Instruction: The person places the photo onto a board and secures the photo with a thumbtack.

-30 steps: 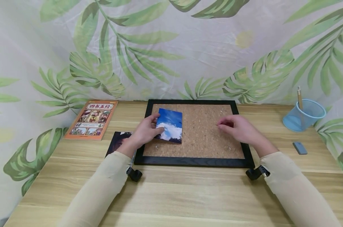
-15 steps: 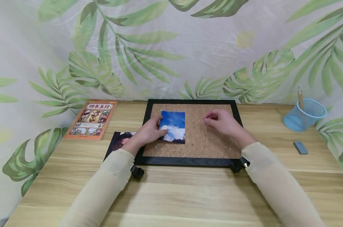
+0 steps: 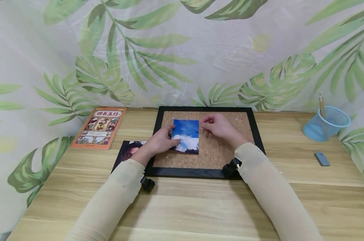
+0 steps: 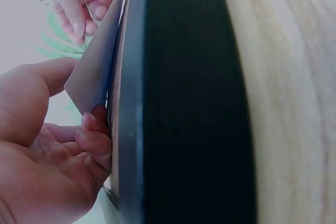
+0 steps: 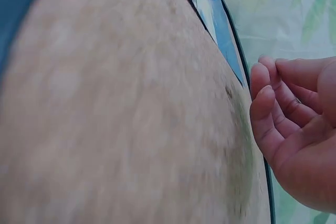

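Left hand (image 3: 162, 139): just left of the middle of the table (image 3: 182, 207); fingers pinch the sky photo (image 3: 188, 135) by its left edge, thumb on the face. Moves a touch right, photo going with it.
Sky photo: over the left half of the corkboard (image 3: 212, 156), which lies along the table's back edge. Was slightly tilted a second ago; top edge now about parallel with the board's.
Right hand (image 3: 220, 128): biggest change, comes left across the cork to just beside the photo's right edge. Fingers curled, thumb and index tips together; can't tell if anything small is pinched there.
Work stage: both hands now at the one photo; looks like lining-up, judged not yet fixed.
Left wrist view: only one showing the photo's pale underside. Near-left corner is up off the cork, some left fingers between. From the head view it could pass for flat.
Head view: only one with the photo's whole layout, plus book near the table's back-left corner (image 3: 99, 129), cup toward back-right corner (image 3: 318, 129).
Right wrist view: shows the right fingers from the palm side and the photo's right edge low over the cork; contact unclear.
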Demonstrator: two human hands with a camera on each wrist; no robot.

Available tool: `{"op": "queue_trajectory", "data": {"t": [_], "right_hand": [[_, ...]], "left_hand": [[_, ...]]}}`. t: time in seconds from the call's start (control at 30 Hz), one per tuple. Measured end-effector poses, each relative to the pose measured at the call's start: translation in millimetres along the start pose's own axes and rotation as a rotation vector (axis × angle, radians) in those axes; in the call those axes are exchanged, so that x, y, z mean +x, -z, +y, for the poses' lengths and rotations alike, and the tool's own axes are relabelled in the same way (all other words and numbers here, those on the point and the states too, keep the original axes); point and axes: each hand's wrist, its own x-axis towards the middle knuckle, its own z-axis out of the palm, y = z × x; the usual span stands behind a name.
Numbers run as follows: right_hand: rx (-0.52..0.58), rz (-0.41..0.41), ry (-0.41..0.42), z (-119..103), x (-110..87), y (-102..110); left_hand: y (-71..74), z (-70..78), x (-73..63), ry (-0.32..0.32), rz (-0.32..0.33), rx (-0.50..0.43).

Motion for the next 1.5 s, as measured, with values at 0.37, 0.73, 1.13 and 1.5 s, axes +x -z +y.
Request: {"op": "queue_trajectory", "data": {"t": [0.37,0.73,1.13,1.5], "right_hand": [[-0.076,-0.02,0.039,-20,27.9,-19],[-0.169,-0.045,0.044,-25,48.8,-35],[-0.278,-0.02,-0.001,-29,66.8,-43],[-0.284,0.003,-0.146,-40,72.4,-47]], "left_hand": [[-0.3,1.4,1.2,0.014,0.007,0.037],[-1.5,1.6,-1.6,0.018,0.011,0.019],[0.3,-0.5,-1.5,0.025,0.013,0.026],[-1.0,0.8,-1.0,0.014,0.009,0.019]]}}
